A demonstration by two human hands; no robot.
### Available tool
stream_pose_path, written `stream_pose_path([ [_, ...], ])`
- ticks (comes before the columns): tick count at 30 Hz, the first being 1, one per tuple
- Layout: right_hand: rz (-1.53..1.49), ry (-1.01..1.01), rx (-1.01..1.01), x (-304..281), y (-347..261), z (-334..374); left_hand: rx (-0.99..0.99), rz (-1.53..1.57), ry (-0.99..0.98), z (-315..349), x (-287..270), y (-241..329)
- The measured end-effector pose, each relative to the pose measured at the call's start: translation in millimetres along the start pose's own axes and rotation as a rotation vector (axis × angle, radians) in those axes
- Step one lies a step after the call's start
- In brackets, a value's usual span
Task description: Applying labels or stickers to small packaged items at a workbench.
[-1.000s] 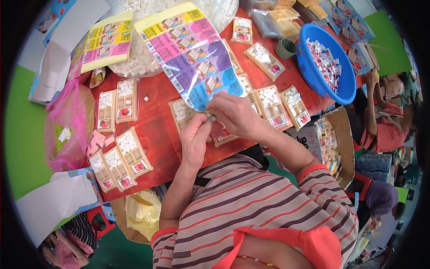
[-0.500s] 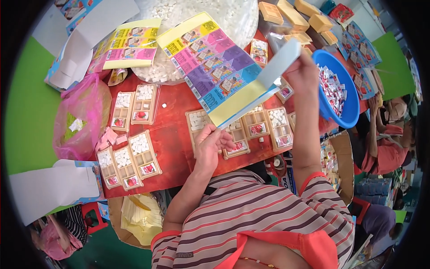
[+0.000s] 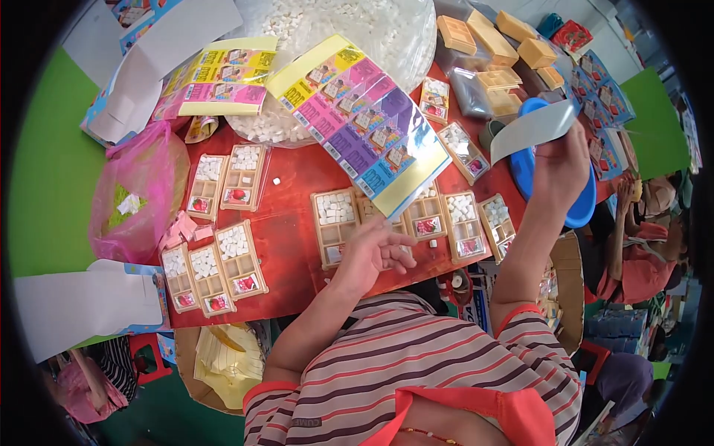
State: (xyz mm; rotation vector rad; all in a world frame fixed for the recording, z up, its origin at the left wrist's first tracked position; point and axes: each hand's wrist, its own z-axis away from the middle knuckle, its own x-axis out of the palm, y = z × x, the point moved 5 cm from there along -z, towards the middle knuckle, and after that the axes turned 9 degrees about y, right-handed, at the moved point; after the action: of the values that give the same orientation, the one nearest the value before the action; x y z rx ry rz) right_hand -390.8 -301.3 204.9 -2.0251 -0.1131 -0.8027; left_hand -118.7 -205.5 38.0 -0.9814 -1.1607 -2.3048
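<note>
My right hand [image 3: 561, 167] is closed on one end of a curled white strip [image 3: 534, 131], held up above the blue basin [image 3: 580, 215]. Left of it, a colourful sticker sheet [image 3: 364, 119] with yellow, pink, purple and blue rows slants over the table. Its lower end overlaps several tan compartment trays [image 3: 335, 208]. My left hand [image 3: 372, 256] is open, fingers apart, just under the sheet's bottom corner; a fingertip seems to touch that corner. The trays hold small white pieces and red-printed packets. The hand and the sheet partly hide them.
A large clear bag of white pieces [image 3: 357, 22] lies at the back, with another sticker sheet [image 3: 223, 74] beside it. More filled trays [image 3: 204, 271] and a pink plastic bag [image 3: 141, 201] are at left. Tan empty trays [image 3: 491, 41] stack at back right. Other people sit at both sides.
My right hand has moved right with the white strip, which is now apart from the sticker sheet. The sheet has settled lower over the trays, and my left hand has shifted slightly right and opened.
</note>
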Motion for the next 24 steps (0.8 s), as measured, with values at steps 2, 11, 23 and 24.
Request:
stream_pose_path([
  [2, -0.001, -0.121, 0.052, 8, 17, 28, -0.078, 0.047, -0.06, 0, 4, -5],
  [11, 0.802, -1.228, -0.477, 83, 49, 190, -0.079, 0.375, -0.147, 9, 13, 11],
  [23, 0.924, -0.866, -0.178, 74, 75, 167, 0.187, 0.375, -0.02, 9, -14, 10],
  [24, 0.942, -0.785, -0.178, 74, 84, 164, 0.205, 0.374, -0.035, 12, -9, 12],
])
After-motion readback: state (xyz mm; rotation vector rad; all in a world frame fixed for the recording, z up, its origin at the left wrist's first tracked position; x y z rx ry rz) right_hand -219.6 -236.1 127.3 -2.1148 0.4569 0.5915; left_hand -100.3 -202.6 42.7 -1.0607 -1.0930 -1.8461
